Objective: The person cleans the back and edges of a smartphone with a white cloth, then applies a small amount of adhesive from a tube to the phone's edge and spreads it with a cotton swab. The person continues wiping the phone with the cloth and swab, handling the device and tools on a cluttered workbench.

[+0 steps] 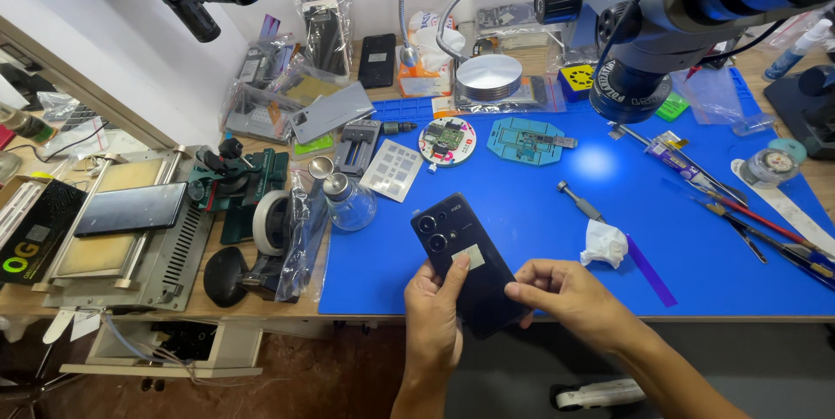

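A black smartphone (pixel 457 249) lies back-up over the near edge of the blue work mat (pixel 557 245), its camera cluster toward the far left and a small pale sticker on its back. My left hand (pixel 432 319) grips its lower left edge, thumb resting on the back. On the lower right edge my right hand (pixel 570 297) pinches the phone with curled fingers. Both hands hold the phone just above the mat's front edge.
A crumpled white wipe (pixel 604 244) and a screwdriver (pixel 581 202) lie right of the phone. Tweezers and tools (pixel 757 227) sit at far right. A microscope head (pixel 661 27) hangs above. A glass bottle (pixel 348 201), tape roll (pixel 271 221) and screen separator machine (pixel 122 227) stand left.
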